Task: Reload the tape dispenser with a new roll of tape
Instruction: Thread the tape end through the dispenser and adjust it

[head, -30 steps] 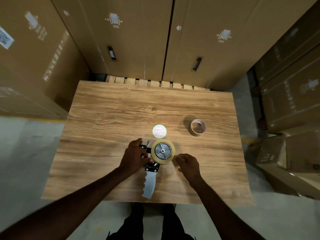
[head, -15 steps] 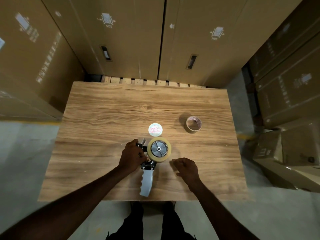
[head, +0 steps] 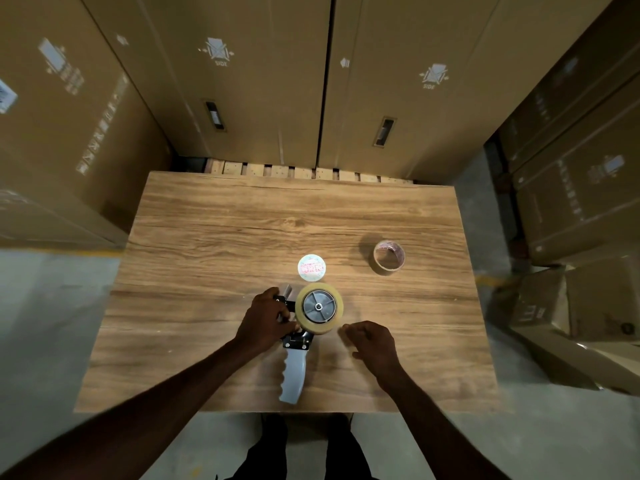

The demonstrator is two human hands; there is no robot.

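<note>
A tape dispenser with a pale grey handle lies on its side on the wooden table, handle toward me. A full roll of tan tape sits on its dark hub. My left hand grips the dispenser's frame just left of the roll. My right hand hovers just right of the roll with fingers curled and pinched; whether it holds the clear tape end I cannot tell. An empty cardboard tape core stands further back on the right.
A round white label with pink print lies flat just behind the dispenser. Tall cardboard boxes wall in the table at the back, left and right. A wooden pallet edge shows behind the table.
My right hand has drawn a little away from the roll toward the right and toward me. The left hand stays on the dispenser. The camera has shifted slightly.
</note>
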